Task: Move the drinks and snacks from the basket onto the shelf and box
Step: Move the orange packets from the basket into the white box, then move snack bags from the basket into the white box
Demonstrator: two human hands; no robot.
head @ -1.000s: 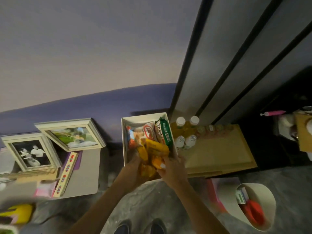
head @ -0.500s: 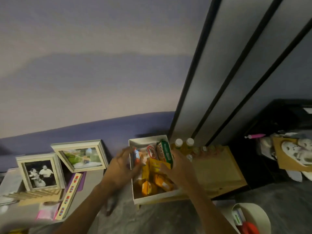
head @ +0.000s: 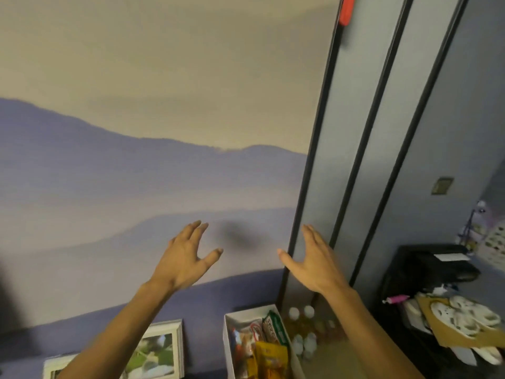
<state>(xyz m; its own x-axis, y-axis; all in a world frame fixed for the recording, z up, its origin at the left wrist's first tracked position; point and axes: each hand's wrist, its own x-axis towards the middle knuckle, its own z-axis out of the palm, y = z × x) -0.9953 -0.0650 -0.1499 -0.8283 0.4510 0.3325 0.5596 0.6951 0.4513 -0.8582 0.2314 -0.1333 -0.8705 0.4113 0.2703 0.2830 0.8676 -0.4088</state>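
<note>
At lower left, a picture frame (head: 161, 351) leans against the wall. Left hand (head: 185, 258) and right hand (head: 314, 265) hover apart, fingers spread, holding nothing. Below, a white box (head: 228, 346) contains snack packets (head: 270, 356); capped bottles (head: 294, 313) stand just right.

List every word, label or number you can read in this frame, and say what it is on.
No text here can be read.
Lettering on the green packet in the white box: too blurred to read.
Red oval logo on the pale packet: unreadable.
Print on the white label on the black cabinet: too small to read.
</note>
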